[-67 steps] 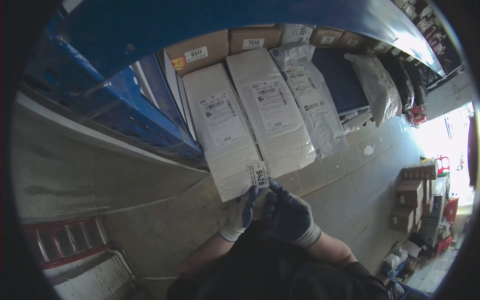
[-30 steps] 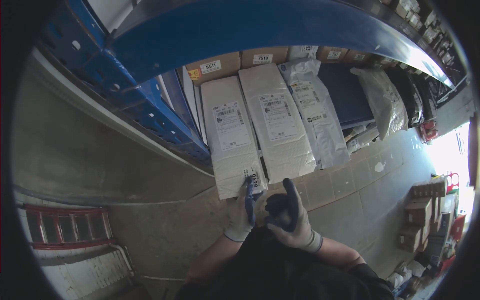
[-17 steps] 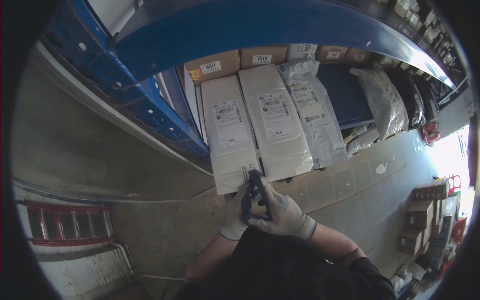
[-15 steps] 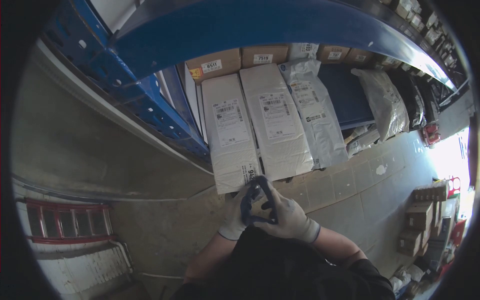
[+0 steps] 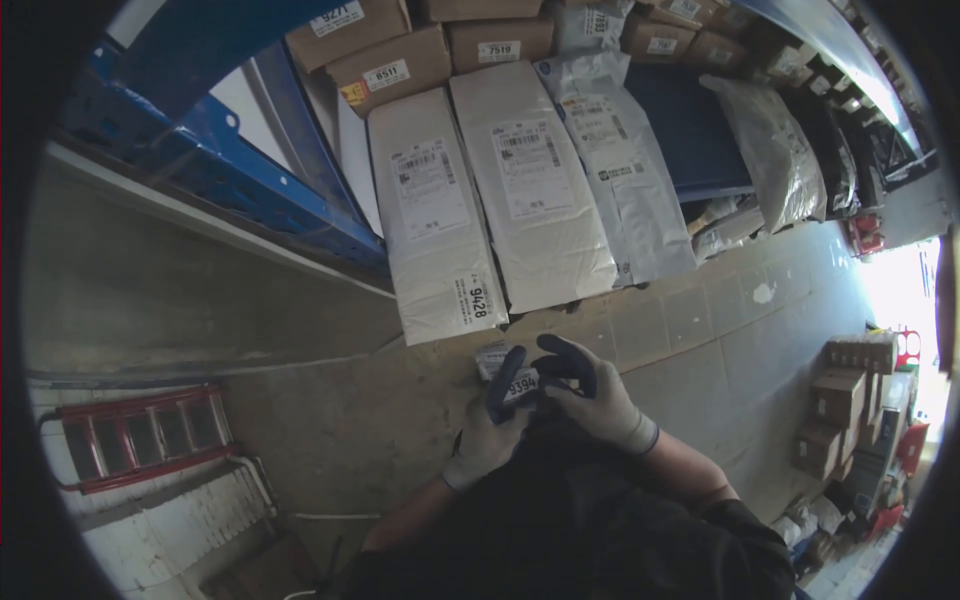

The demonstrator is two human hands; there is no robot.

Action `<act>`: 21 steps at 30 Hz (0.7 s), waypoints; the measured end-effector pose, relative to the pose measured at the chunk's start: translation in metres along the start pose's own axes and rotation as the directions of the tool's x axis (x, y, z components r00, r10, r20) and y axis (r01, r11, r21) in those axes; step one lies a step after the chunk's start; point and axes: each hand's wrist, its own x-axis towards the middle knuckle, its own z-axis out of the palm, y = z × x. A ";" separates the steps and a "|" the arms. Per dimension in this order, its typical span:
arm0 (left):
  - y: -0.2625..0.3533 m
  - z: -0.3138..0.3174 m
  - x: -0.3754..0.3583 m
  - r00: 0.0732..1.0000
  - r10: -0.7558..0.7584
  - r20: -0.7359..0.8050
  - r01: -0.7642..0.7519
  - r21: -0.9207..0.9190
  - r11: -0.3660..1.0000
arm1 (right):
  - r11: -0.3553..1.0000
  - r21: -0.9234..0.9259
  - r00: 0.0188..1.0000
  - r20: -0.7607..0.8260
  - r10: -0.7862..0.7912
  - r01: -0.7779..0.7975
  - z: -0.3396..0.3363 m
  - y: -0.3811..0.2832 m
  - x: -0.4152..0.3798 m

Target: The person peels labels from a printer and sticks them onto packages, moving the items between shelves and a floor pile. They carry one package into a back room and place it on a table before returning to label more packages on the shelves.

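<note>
Both my hands wear light gloves with dark fingers and are at the lower middle, in front of my body. My left hand (image 5: 490,425) has its fingers closed around the near side of a small whitish item with a label (image 5: 521,385) printed 9394. Its printed upper end shows past the fingertips; the rest is hidden. My right hand (image 5: 608,405) is just to the right, fingers curved and apart from the thumb, with no object plainly between them. Ahead lie two long white parcels, the left one (image 5: 430,215) marked 9428 and the right one (image 5: 535,190).
A grey plastic-wrapped parcel (image 5: 630,180), a blue panel (image 5: 690,140) and a clear-wrapped parcel (image 5: 770,150) lie to the right. Numbered cartons (image 5: 500,45) stand behind. A blue rack post (image 5: 220,160) is at left, a red ladder (image 5: 145,440) lower left, stacked cartons (image 5: 835,420) at right.
My hands have moved apart, and the label 9394 now shows between them. The view has shifted, so the shelf parcels appear higher and the 9428 marking is uncovered.
</note>
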 end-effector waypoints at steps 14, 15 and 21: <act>0.021 0.001 0.009 0.965 0.225 0.131 -0.256 0.318 0.913 | 0.980 -0.106 0.983 -0.057 -0.174 0.168 -0.014 0.016 0.007; 0.024 0.000 0.011 0.963 0.229 0.142 -0.264 0.325 0.908 | 0.978 -0.101 0.981 -0.061 -0.187 0.180 -0.015 0.017 0.007; 0.032 -0.010 0.027 0.933 0.128 0.338 -0.111 -0.070 0.991 | 0.924 -0.244 0.954 0.004 -0.301 0.293 -0.021 0.012 0.006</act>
